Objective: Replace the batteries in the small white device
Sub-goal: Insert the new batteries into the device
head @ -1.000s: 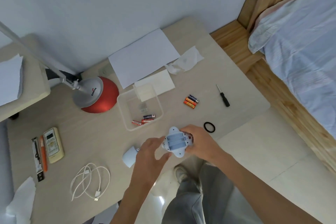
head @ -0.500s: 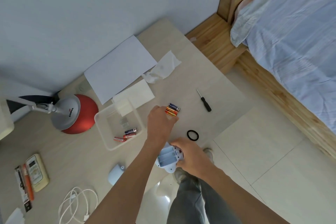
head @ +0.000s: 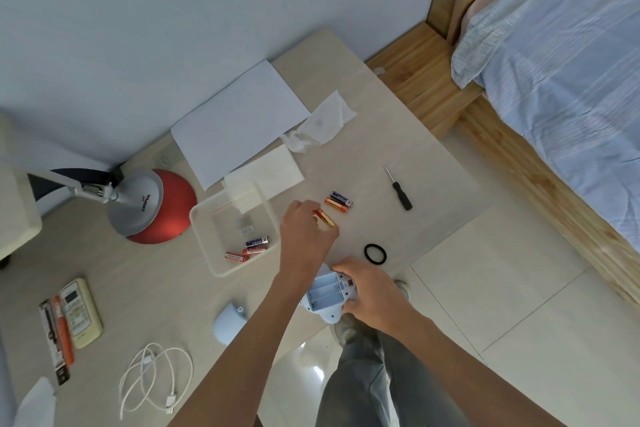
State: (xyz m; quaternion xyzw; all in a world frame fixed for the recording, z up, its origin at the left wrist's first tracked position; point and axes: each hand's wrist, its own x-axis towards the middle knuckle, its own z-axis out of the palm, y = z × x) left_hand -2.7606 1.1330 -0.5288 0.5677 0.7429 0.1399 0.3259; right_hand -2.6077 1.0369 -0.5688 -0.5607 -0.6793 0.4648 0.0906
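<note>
The small white device point(head: 327, 298) lies back-up at the table's near edge, its three-slot battery bay open and bare. My right hand point(head: 370, 295) grips its right side. Above it, my left hand point(head: 304, 236) pinches an orange battery point(head: 325, 218) at the fingertips. Two more batteries point(head: 338, 201), one dark and one orange, lie on the table just beyond. The device's white cover point(head: 228, 324) rests to the left of my left forearm.
A clear tray point(head: 207, 246) holds three batteries point(head: 247, 249). A black ring point(head: 375, 253) and a small screwdriver point(head: 399, 189) lie to the right. Red lamp base point(head: 156, 208), papers, tissue, a remote point(head: 79, 312) and a white cable point(head: 152, 378) fill the rest.
My left hand left the device, reached to the loose batteries and lifted one orange battery. The right hand kept hold of the device. The camera view shifted right.
</note>
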